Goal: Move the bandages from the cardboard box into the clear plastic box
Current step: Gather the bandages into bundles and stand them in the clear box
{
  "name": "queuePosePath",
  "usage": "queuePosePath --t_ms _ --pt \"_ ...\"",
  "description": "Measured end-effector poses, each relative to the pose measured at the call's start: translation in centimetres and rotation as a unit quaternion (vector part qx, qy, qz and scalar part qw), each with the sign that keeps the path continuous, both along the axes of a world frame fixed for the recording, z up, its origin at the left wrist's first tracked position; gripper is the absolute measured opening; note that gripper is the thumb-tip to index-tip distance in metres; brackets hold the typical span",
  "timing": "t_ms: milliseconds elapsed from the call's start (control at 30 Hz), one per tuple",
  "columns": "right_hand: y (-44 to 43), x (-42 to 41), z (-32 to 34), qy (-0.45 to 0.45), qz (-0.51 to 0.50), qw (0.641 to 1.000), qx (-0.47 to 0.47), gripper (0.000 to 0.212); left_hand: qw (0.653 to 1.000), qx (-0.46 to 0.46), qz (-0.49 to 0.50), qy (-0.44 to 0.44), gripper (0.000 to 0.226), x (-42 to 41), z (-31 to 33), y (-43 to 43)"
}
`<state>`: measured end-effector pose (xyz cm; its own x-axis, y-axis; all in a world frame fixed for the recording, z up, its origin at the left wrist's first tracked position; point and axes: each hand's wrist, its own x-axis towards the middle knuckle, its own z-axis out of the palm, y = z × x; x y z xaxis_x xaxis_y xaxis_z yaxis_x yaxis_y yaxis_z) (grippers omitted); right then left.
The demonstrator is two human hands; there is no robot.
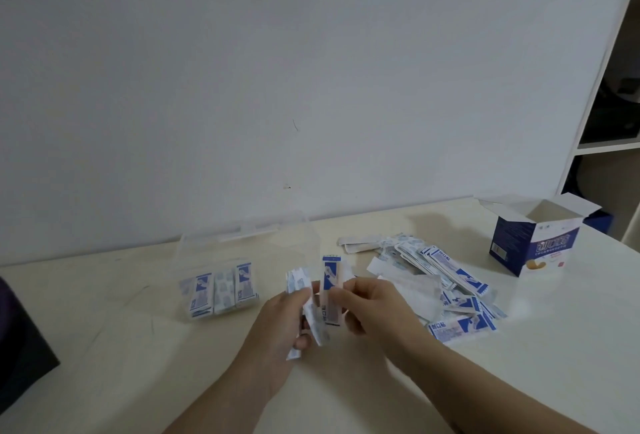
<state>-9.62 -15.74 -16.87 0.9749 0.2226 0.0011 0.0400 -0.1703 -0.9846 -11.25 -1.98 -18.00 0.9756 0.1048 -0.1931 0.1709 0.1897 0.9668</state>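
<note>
L hand point(277, 324) is gripping a few bandages point(297, 283) & R hand point(372, 302) is pinching one strip point(330, 276) upright, prob. gathering a batch needing slotting into the clear plastic box point(214, 246) next

left hand point(277, 323): grips bunch of bandages point(297, 284) | right hand point(375, 305): pinches one bandage strip point(330, 278) upright, just beside the bunch | clear plastic box point(249, 243): 10 o'clock of hands, three bandage stacks point(219, 291) inside | loose pile point(450, 281): 2 o'clock, on bench point(138, 347) | cardboard box point(533, 243): open, 2 o'clock beyond pile
</note>
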Motion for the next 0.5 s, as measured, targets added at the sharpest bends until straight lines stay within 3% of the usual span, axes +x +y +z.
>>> queuePosePath --t_ms 100,200,333,433,500 --pt "-1.0 0.6 0.8 -0.032 0.014 0.986 -0.165 0.032 0.996 0.034 0.077 -0.035 0.027 0.2 0.3 0.6" --pt "-1.5 0.6 0.7 -0.071 0.058 0.94 -0.329 0.03 0.989 0.0 0.128 -0.07 0.023 0.3 0.9 1.1" --pt "-3.7 1.7 1.5 -0.146 -0.016 0.894 -0.424 0.024 0.979 -0.185 0.081 -0.01 0.027 0.4 1.1 1.0" --pt "-5.9 2.7 2.1 -0.146 -0.029 0.833 -0.532 0.042 0.97 -0.24 0.032 0.021 0.024 0.3 0.9 0.8" --pt "-6.5 3.0 2.2 -0.114 -0.004 0.825 -0.553 0.045 0.965 -0.258 0.007 0.039 0.023 0.2 0.9 0.6"
